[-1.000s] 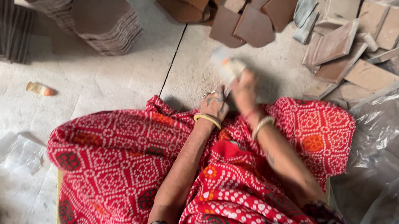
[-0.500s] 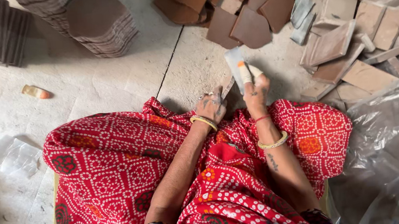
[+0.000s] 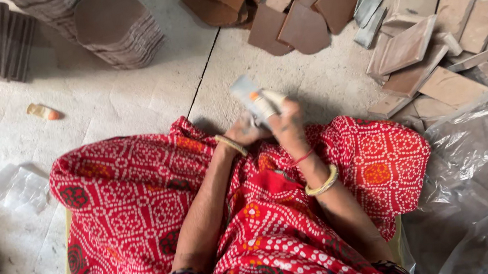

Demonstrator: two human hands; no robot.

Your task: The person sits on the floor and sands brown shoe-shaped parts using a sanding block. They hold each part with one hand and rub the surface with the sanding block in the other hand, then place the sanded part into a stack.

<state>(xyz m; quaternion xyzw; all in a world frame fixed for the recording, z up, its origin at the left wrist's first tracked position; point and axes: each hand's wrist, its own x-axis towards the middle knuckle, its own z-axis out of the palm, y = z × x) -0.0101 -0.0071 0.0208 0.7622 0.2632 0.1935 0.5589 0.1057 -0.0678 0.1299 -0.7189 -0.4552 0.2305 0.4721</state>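
Both forearms reach forward over red cloth [image 3: 140, 191]; right hand [image 3: 287, 127] and left hand [image 3: 246, 132] pinch a blurred pale packet [image 3: 253, 98]; fingertips hard to make out.

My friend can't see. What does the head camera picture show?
A seated person's left hand and right hand together hold a small pale flat packet above a red patterned cloth. Brown cardboard pieces lie on the floor ahead.

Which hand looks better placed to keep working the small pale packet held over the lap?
Probably the right hand: its fingers wrap the small pale packet and lift it. The left hand sits lower beside it, seemingly only steadying the bottom edge.
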